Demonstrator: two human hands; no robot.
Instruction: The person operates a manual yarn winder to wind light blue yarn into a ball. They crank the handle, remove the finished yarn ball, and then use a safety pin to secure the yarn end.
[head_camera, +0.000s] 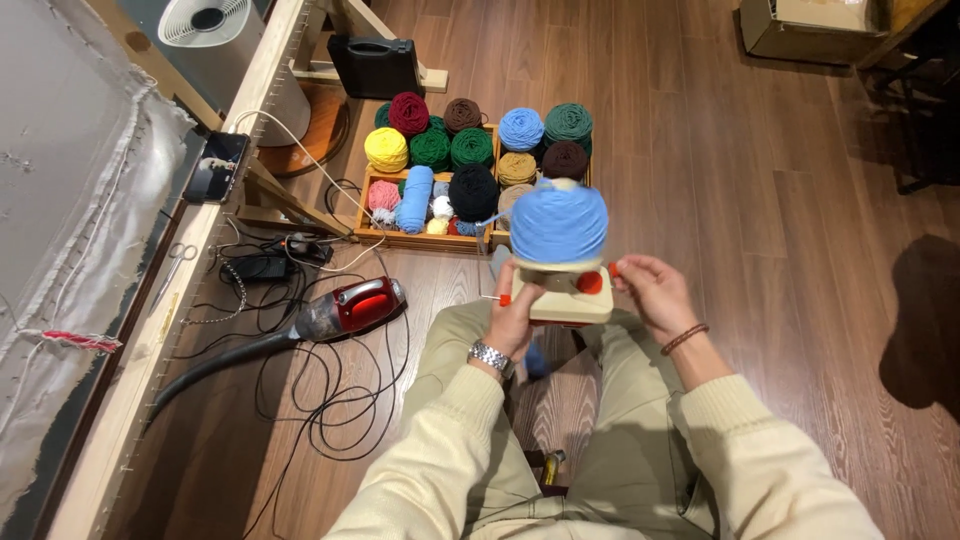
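A: Hands, pose?

B: Both raised over the lap, forearms in cream sleeves converging from 6 o'clock; left hand (513, 318) clasps the near-left side of the yarn winder (568, 295), fingers wrapped around its base, steel watch (491, 357) on the wrist; right hand (652, 293) grips the winder's right side at 3 o'clock, fingertips pinched at a small orange knob (614, 269); beaded bracelet (684, 338) on that wrist.

A: The winder itself?

B: Cream box body, orange round button on the front face; a fat cake of light blue yarn (558, 224) sits on top, upright, tidy wraps; held mid-air above the knees.

A: Surroundings?

B: Wooden trays (400, 238) of coloured yarn balls on the floor at 12 o'clock, just beyond the winder; red hand vacuum (350, 308) at 9 o'clock among black cables.
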